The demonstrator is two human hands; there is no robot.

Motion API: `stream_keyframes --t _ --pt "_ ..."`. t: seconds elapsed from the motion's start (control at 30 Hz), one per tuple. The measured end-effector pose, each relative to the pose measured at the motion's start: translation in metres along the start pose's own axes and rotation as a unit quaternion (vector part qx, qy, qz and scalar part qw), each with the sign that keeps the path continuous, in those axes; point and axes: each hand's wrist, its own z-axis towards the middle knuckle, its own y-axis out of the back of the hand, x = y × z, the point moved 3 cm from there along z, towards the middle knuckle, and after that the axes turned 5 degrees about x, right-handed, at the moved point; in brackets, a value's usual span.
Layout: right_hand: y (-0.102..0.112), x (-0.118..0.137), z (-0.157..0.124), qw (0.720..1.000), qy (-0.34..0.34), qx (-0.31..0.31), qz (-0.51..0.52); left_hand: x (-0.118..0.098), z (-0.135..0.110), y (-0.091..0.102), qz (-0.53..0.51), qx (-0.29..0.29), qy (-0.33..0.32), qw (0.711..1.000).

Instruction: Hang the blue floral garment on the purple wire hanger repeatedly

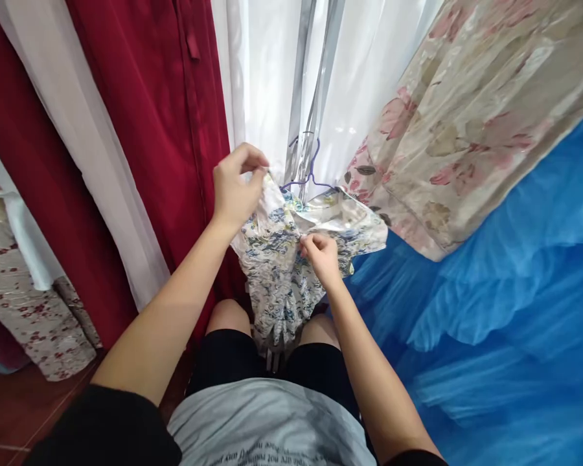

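A white blouse (pixel 276 272) with a blue, green and yellow floral print hangs in front of me on a thin purple hanger (pixel 311 176). The hanger's hook is up by some grey straps (pixel 304 77). My left hand (pixel 238 184) pinches the blouse's left shoulder between thumb and fingers, a little above the hanger's arm. Lower down, at the neckline, my right hand (pixel 322 255) has its fingers closed on the edge of the fabric. The other shoulder spreads out to the right, over the hanger's end.
Dark red curtains (pixel 140 97) and a pale panel hang on the left, white curtains (pixel 267 77) behind. At right are a beige floral cloth (pixel 471 142) and blue tulle (pixel 490 323). Reddish floor tiles (pixel 19 414) show at lower left. My knees flank the blouse.
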Motion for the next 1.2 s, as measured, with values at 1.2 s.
stream_keyframes --t 1.2 --pt "0.054 0.019 -0.203 0.974 -0.115 0.188 -0.044 -0.089 -0.2 -0.106 -0.195 0.308 -0.008 0.931"
